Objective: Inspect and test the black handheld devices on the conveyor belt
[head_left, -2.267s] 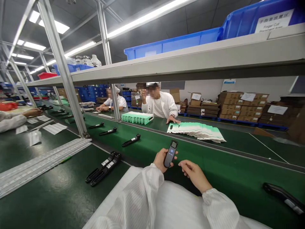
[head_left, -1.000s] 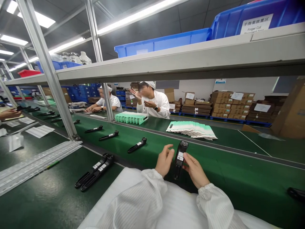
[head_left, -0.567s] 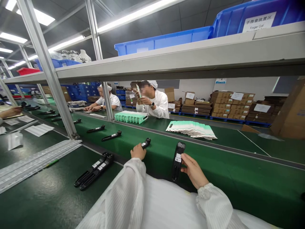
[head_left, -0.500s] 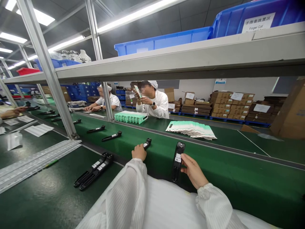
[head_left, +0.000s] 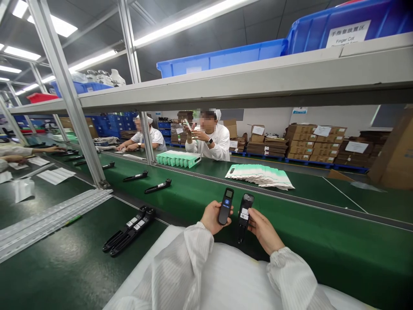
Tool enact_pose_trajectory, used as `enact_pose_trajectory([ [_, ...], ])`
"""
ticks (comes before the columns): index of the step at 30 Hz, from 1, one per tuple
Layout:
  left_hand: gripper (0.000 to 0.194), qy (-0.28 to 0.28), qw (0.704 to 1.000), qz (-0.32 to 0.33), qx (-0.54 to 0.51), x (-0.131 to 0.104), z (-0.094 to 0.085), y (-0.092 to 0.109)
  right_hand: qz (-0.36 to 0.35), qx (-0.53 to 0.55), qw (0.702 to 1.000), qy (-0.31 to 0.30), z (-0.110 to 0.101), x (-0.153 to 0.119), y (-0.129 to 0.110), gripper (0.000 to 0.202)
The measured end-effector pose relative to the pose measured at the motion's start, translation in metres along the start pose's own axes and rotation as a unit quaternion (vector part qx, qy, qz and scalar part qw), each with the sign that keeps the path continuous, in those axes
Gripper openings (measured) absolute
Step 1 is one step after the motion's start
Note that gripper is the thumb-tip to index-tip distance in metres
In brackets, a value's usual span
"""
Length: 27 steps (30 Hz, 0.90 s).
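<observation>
My left hand (head_left: 212,216) holds a black handheld device (head_left: 226,206) upright, its small grey screen and blue button facing me. Just right of it, my right hand (head_left: 263,228) grips a second black device (head_left: 244,217), turned so that white labels and a long hollow show. The two devices are side by side and apart, above the green belt (head_left: 193,189). Two more black devices (head_left: 130,230) lie together on the dark green table at the left. Further up the belt lie a black device (head_left: 158,186) and another one (head_left: 135,175).
A grey shelf (head_left: 241,71) with blue bins (head_left: 222,56) crosses overhead. Metal posts (head_left: 77,116) stand at the left. Beyond the belt are green-white cartons (head_left: 177,158), a fanned stack (head_left: 261,175) and two people in white (head_left: 217,142). White trays (head_left: 48,219) lie left.
My left hand has lifted a device off the belt and brought it right, beside the one in my right hand. The devices on the belt have shifted slightly right.
</observation>
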<state>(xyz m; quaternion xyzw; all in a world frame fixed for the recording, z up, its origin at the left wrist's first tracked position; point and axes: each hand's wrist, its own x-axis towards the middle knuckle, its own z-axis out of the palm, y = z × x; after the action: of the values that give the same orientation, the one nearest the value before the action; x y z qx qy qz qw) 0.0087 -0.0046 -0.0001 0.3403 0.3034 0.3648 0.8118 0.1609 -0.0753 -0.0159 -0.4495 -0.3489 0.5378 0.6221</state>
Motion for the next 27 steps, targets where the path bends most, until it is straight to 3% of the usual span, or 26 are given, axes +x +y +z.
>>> enact_pose_trajectory([
  [2, 0.023, -0.025, 0.996, -0.018, -0.080, -0.002, 0.008, -0.007, 0.011, -0.008, 1.000, -0.001, -0.003, 0.002, 0.000, 0.041],
  [5, 0.027, -0.031, 0.996, -0.024, -0.082, -0.004, 0.015, -0.014, 0.016, -0.097, 0.995, 0.027, -0.011, 0.008, 0.003, 0.044],
  [9, 0.042, -0.045, 0.997, -0.031, -0.047, -0.007, 0.019, -0.017, -0.007, -0.359, 0.929, 0.083, -0.031, 0.020, 0.011, 0.039],
  [13, 0.044, -0.058, 0.998, -0.027, -0.024, -0.010, 0.024, -0.019, -0.031, -0.457, 0.881, 0.115, -0.045, 0.026, 0.016, 0.033],
  [17, 0.031, -0.003, 0.999, 0.027, 0.027, -0.012, 0.031, -0.024, -0.066, -0.509, 0.847, 0.139, -0.045, 0.024, 0.018, 0.040],
  [20, 0.022, 0.048, 0.991, 0.096, 0.086, -0.011, 0.033, -0.029, -0.140, -0.515, 0.830, 0.161, -0.039, 0.022, 0.014, 0.043],
  [21, 0.020, 0.061, 0.983, 0.124, 0.119, -0.010, 0.033, -0.031, -0.171, -0.496, 0.837, 0.156, -0.037, 0.021, 0.013, 0.041],
  [23, 0.022, 0.088, 0.953, 0.201, 0.208, -0.009, 0.033, -0.033, -0.196, -0.413, 0.882, 0.117, -0.030, 0.020, 0.009, 0.035],
  [25, 0.032, 0.113, 0.904, 0.285, 0.298, -0.009, 0.032, -0.035, -0.155, -0.291, 0.942, 0.063, -0.021, 0.017, 0.006, 0.036],
  [27, 0.041, 0.116, 0.862, 0.337, 0.360, -0.011, 0.032, -0.036, -0.104, -0.180, 0.978, 0.031, -0.011, 0.012, 0.004, 0.042],
])
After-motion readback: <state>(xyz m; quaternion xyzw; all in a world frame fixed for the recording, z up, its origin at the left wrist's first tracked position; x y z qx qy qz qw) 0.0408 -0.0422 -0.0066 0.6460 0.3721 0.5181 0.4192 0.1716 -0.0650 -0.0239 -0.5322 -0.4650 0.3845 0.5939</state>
